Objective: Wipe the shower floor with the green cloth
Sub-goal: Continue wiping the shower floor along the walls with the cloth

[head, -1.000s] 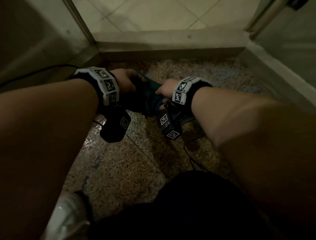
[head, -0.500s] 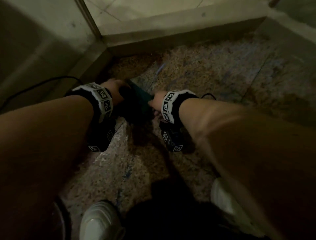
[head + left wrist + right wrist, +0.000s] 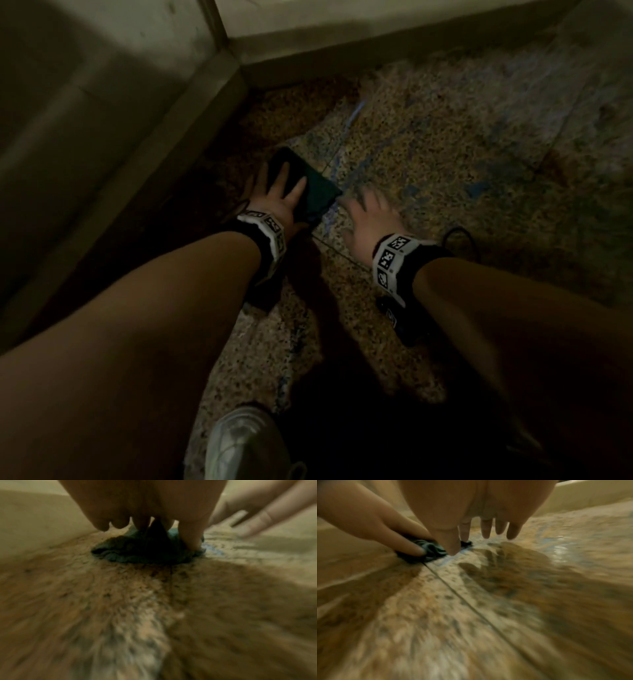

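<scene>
The dark green cloth (image 3: 317,195) lies folded on the speckled shower floor (image 3: 445,164) near the left corner. My left hand (image 3: 277,192) lies flat on it with fingers spread, pressing it down; the left wrist view shows the fingers (image 3: 192,536) on the bunched cloth (image 3: 137,553). My right hand (image 3: 366,219) hovers just right of the cloth, blurred, fingers straight and apart, holding nothing. In the right wrist view its fingers (image 3: 486,530) point at the wet floor (image 3: 505,588), with the cloth (image 3: 433,551) and the left hand's finger (image 3: 407,547) to the left.
A raised stone curb (image 3: 342,44) bounds the floor at the far side and a glass wall frame (image 3: 154,137) runs along the left. My white shoe (image 3: 243,442) stands at the bottom. A black cable (image 3: 459,236) loops by the right wrist. Blue streaks mark the floor.
Both hands held the cloth bunched between them before. Now the cloth is down on the floor, the left hand flat on it, and the right hand has let go and moved right.
</scene>
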The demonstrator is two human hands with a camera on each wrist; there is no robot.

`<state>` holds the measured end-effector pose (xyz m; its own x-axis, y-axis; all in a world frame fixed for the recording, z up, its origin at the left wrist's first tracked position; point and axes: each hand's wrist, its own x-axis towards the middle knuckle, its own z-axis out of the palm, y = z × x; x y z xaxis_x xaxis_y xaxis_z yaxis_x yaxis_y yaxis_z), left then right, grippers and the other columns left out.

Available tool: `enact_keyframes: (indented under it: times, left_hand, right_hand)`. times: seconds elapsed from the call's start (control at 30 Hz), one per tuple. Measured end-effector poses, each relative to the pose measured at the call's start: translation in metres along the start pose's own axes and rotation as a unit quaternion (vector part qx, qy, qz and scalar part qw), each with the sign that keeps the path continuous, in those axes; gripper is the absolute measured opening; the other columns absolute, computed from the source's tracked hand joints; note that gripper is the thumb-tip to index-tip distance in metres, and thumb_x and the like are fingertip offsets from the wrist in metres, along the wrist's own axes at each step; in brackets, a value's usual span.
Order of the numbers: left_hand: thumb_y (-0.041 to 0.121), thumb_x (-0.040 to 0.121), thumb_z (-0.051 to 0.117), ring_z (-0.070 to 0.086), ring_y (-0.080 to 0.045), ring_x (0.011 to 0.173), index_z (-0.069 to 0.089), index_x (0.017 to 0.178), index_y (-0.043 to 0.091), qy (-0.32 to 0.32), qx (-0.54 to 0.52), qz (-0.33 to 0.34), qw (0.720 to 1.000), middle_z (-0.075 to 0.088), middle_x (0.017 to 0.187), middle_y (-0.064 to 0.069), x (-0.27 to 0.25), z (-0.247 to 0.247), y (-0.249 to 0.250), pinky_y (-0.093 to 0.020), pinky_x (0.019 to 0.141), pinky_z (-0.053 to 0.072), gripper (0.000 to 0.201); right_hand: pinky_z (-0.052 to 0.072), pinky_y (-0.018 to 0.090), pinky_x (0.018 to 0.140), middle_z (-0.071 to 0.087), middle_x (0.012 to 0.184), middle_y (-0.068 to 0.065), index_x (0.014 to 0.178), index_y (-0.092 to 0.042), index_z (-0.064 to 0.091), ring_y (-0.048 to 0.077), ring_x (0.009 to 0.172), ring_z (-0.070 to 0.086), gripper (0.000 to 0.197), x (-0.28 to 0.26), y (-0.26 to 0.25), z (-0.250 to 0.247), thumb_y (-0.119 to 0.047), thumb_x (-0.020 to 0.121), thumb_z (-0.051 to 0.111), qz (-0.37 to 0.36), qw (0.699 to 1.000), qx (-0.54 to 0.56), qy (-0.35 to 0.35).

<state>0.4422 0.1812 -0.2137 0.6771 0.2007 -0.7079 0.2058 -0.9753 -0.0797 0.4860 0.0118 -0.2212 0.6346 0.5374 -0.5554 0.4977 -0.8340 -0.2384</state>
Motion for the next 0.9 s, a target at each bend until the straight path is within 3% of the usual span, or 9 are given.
enact_keyframes:
  times: [0.17, 0.3, 0.47, 0.7, 0.9]
  left_hand:
    - [0.027, 0.1, 0.036, -0.016, -0.03, 0.143, -0.012, 0.149, 0.03, 0.007, -0.008, 0.015, 1.0, -0.024, 0.155, 0.001, 0.012, 0.001, 0.004, -0.043, 0.119, 0.0, 0.069]
    - [0.025, 0.1, 0.035, -0.015, -0.031, 0.144, -0.013, 0.15, 0.022, 0.011, 0.009, 0.012, 1.0, -0.023, 0.156, -0.002, 0.01, 0.004, -0.001, -0.041, 0.118, 0.002, 0.069]
    - [0.013, 0.101, 0.027, -0.015, -0.031, 0.144, -0.009, 0.151, 0.018, 0.009, -0.064, -0.013, 0.998, -0.021, 0.156, -0.004, -0.003, 0.021, -0.027, -0.042, 0.119, 0.004, 0.062]
    - [0.017, 0.102, 0.023, -0.007, -0.031, 0.145, -0.005, 0.151, 0.011, 0.041, -0.053, -0.057, 0.996, -0.014, 0.158, -0.008, 0.029, -0.003, -0.051, -0.042, 0.116, 0.002, 0.057]
    - [0.025, 0.102, 0.033, -0.005, -0.035, 0.144, -0.006, 0.151, 0.012, 0.02, -0.05, -0.057, 0.997, -0.014, 0.157, -0.01, 0.055, -0.03, -0.065, -0.049, 0.117, 0.006, 0.063]
  right_hand:
    - [0.012, 0.043, 0.116, 0.004, 0.158, 0.007, 0.149, -0.026, 0.018, 0.025, 0.146, -0.005, 0.058, 0.013, -0.012, -0.001, -0.032, 0.098, 0.044, -0.02, 0.999, 0.024, 0.034]
    - [0.011, 0.041, 0.116, 0.009, 0.157, 0.007, 0.148, -0.025, 0.021, 0.024, 0.146, -0.001, 0.057, 0.018, -0.015, 0.0, -0.033, 0.098, 0.046, -0.034, 0.998, 0.029, 0.05]
    - [0.002, 0.038, 0.117, 0.005, 0.159, 0.006, 0.15, -0.024, 0.015, 0.024, 0.146, -0.004, 0.06, 0.019, -0.016, 0.005, -0.037, 0.098, 0.042, -0.054, 0.997, 0.01, 0.046]
    - [-0.004, 0.034, 0.117, -0.006, 0.159, 0.005, 0.152, -0.021, 0.01, 0.023, 0.146, -0.009, 0.059, 0.016, -0.02, 0.015, -0.036, 0.101, 0.037, -0.057, 0.998, -0.002, -0.007]
    - [0.001, 0.033, 0.118, -0.006, 0.159, 0.004, 0.151, -0.023, 0.014, 0.022, 0.146, -0.009, 0.056, 0.017, -0.019, 0.007, -0.035, 0.102, 0.036, -0.051, 0.997, 0.039, -0.033]
